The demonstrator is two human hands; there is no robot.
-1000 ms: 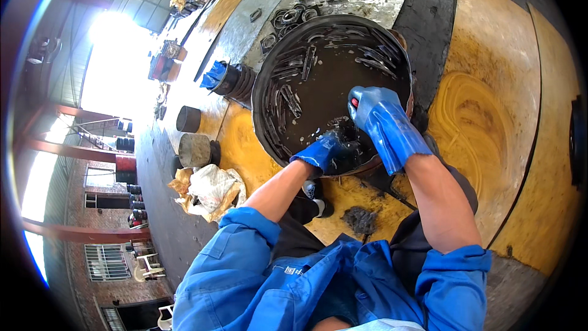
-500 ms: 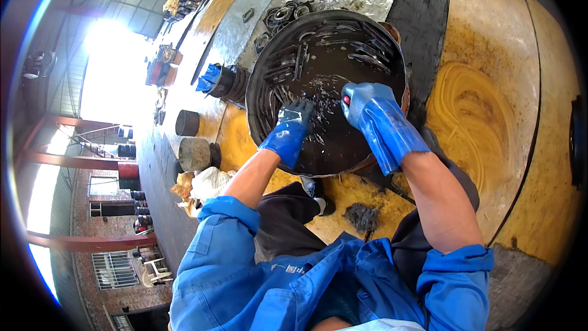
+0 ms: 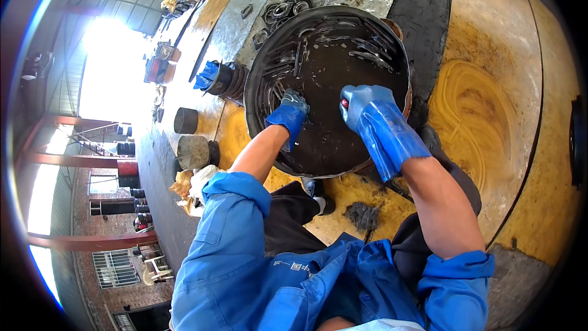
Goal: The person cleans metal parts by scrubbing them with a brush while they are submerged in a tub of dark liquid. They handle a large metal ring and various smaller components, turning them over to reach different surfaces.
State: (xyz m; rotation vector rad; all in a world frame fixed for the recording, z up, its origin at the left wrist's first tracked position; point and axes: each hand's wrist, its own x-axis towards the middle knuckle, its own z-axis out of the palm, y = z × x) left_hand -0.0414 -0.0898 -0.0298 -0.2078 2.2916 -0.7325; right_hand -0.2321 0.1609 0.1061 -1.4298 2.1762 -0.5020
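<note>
A wide round tub [image 3: 250, 73] of dark liquid stands before me, with dark ring-shaped parts [image 3: 370, 52] lying along its inner wall. My right hand [image 3: 370, 107], in a blue rubber glove, is closed around a tool with a red handle [image 3: 345, 103] over the tub's right half. Most of that tool is hidden by the glove. On the left side of the tub, my gloved left hand [image 3: 292, 110] reaches down beside several of the dark parts. Its fingers look curled, and whatever they hold is hidden.
Loose dark rings [image 3: 285, 11] lie on the metal plate beyond the tub. To the left stand a dark bucket with blue plastic [image 3: 211, 76], an open can [image 3: 193, 152] and a white bag [image 3: 205, 181]. A dark fibrous clump [image 3: 362, 215] lies near my feet.
The splashing under my left hand has died down, and that hand has turned and its fingers have curled. My right hand stays nearly in place, still closed around the red handle.
</note>
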